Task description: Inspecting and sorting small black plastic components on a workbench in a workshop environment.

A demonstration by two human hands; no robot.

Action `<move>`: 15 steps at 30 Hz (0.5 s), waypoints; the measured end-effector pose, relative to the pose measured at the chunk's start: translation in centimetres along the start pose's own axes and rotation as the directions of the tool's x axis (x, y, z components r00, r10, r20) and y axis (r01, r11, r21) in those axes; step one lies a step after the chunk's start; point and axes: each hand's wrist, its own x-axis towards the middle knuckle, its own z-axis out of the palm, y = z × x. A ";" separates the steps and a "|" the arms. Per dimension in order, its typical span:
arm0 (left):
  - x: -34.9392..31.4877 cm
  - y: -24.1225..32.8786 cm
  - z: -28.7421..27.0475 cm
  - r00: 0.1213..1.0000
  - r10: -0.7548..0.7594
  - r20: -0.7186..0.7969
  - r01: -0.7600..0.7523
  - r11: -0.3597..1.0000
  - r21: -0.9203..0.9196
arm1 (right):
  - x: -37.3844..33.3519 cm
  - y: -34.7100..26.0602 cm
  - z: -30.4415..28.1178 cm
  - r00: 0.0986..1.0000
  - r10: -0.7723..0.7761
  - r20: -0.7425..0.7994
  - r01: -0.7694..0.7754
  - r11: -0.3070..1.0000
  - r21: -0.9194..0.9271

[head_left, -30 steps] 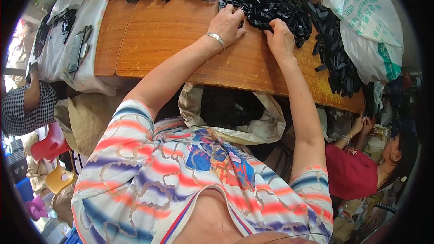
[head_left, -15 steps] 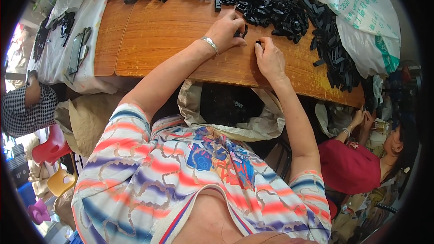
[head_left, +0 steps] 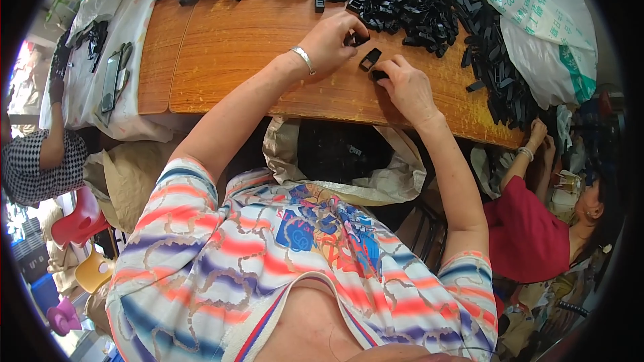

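Left grip (head_left: 332,43) pinches a small black clip (head_left: 359,39) between thumb and fingers. Right grip (head_left: 408,87) is curled over another dark piece (head_left: 380,75), mostly hidden by the fingers; how firmly it is held cannot be told.

Change noted: a loose black part (head_left: 369,59) now lies on the desk (head_left: 241,53) between the two grips, just beside the right fingertips — half a second ago that spot showed bare wood. Both grips were closer together then; they now stand slightly apart. In my judgement, the pieces are being handled singly, with this one out of either hand.

Beyond both grips lies the heap of black parts (head_left: 409,13); right of the right grip, a bank of long black pieces (head_left: 493,74). Nearer the body than either grip, an open sack (head_left: 396,188) hangs below the desk edge.
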 end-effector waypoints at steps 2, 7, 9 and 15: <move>-0.8 0.6 -0.4 0.995 -0.096 -0.011 0.096 0.995 -0.008 | -0.5 -0.1 0.2 1.000 0.015 -0.016 -0.014 0.997 0.075; -5.4 1.7 0.9 0.969 -0.247 0.004 0.246 0.962 -0.117 | -0.7 0.0 0.7 0.996 0.016 -0.086 0.000 0.983 0.183; -6.0 1.7 1.4 0.992 -0.123 -0.034 0.124 0.991 0.049 | -0.1 0.7 0.8 0.986 -0.013 -0.165 0.043 0.982 0.184; -6.3 2.5 1.3 0.992 -0.099 -0.078 0.104 0.993 0.063 | 0.2 -2.0 1.1 0.979 0.063 -0.192 0.016 0.923 0.384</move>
